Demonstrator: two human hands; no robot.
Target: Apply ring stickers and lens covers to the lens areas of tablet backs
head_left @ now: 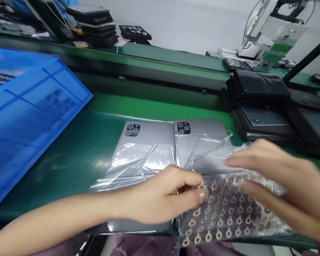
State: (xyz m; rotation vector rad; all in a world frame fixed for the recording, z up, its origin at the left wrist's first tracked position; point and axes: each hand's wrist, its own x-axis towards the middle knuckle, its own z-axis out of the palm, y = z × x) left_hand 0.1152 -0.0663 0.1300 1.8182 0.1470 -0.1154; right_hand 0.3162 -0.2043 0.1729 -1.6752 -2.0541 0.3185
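Observation:
A clear sheet of ring-shaped stickers point(224, 222), tan rings with small tabs set in rows, lies over the lower part of the right-hand panel. My left hand point(173, 193) pinches this sheet near its upper left edge, a ring showing at the fingertips. Blurred by motion, my right hand point(282, 177) hovers over the sheet's right side, thumb and fingers apart. Two grey tablet-like panels lie side by side under wrinkled clear film: the left panel point(152, 135) and the right panel point(202, 127), each with a triple-camera square at its upper left corner.
A blue plastic crate point(42, 96) stands at the left. Black trays with dark devices point(261, 85) are stacked at the right. Along the back shelf point(170, 53) are a pile of black trays point(93, 25), a black parts tray point(134, 32) and a bench device point(280, 35).

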